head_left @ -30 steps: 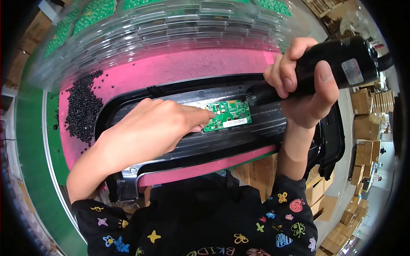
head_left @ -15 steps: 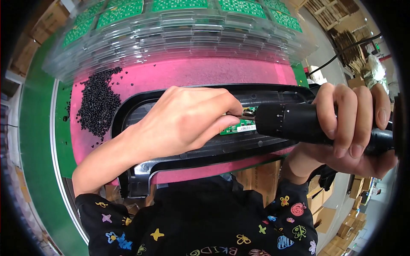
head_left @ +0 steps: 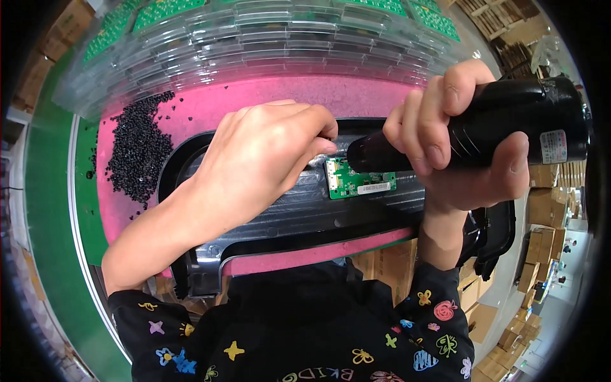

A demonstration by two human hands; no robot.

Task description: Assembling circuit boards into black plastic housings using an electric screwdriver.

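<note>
Driver position has changed: the black cylindrical electric screwdriver [head_left: 503,124], clenched in the right hand [head_left: 458,146], has swung down onto the small green circuit board [head_left: 360,180] at frame centre. The left hand [head_left: 267,159] pinches beside its tip, over the black plastic housing [head_left: 299,223].

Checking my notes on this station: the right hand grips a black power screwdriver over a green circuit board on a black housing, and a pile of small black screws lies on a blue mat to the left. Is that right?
Not quite. The head view shows the mat is pink, not blue. The rest holds: right hand, black power screwdriver, green circuit board, black housing, small black screws.
</note>
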